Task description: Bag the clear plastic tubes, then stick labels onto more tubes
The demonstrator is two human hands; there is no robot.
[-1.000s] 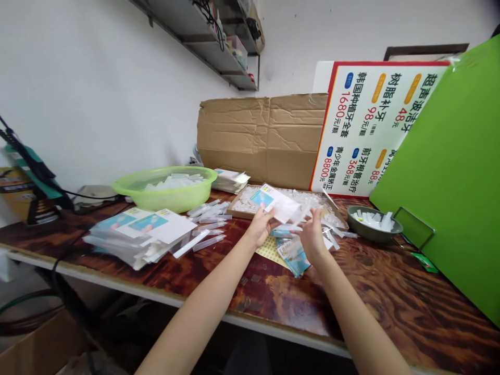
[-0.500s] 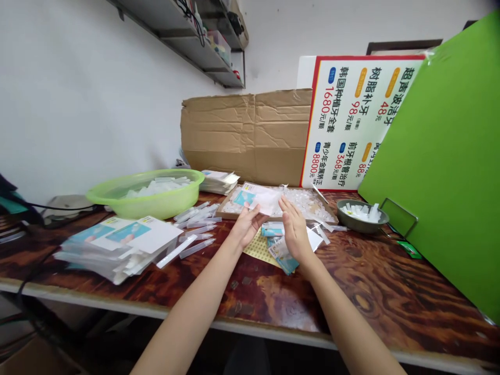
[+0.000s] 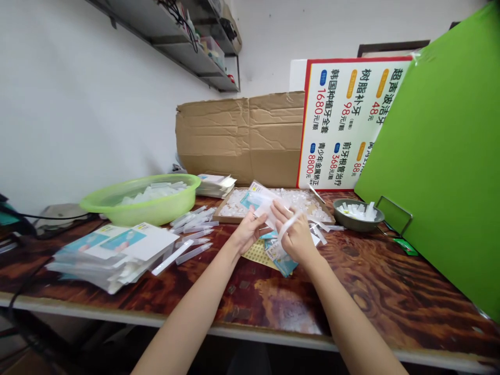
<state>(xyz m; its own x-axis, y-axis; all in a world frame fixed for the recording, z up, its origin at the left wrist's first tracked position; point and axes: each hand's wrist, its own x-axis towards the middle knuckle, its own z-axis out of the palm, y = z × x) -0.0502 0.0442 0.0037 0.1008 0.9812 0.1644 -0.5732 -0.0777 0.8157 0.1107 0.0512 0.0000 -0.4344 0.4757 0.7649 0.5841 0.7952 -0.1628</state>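
Observation:
My left hand [image 3: 250,232] pinches the lower left edge of a clear plastic packet [image 3: 262,199] with a teal and white printed card in it, tilted above the table. My right hand [image 3: 292,229] is closed at the packet's near right side, its fingers lying against the plastic. A narrow whitish strip [image 3: 288,227] curves out from the fingers of this hand; its ends are hard to make out. Below the hands lie several filled packets [image 3: 283,260] on a yellow sheet of small round stickers [image 3: 258,254].
A shallow box [image 3: 224,212] of small clear plastic pieces lies behind the hands. To the left are a stack of packets [image 3: 113,255], loose plastic tubes [image 3: 193,250] and a green basin [image 3: 172,207] of tubes. A grey bowl [image 3: 357,225] of white pieces stands right, beside a green panel [image 3: 437,156].
My right hand has turned and closed from a flat, upright pose, and the whitish strip now shows at its fingers. The packet has tilted in my left hand. The view has shifted slightly.

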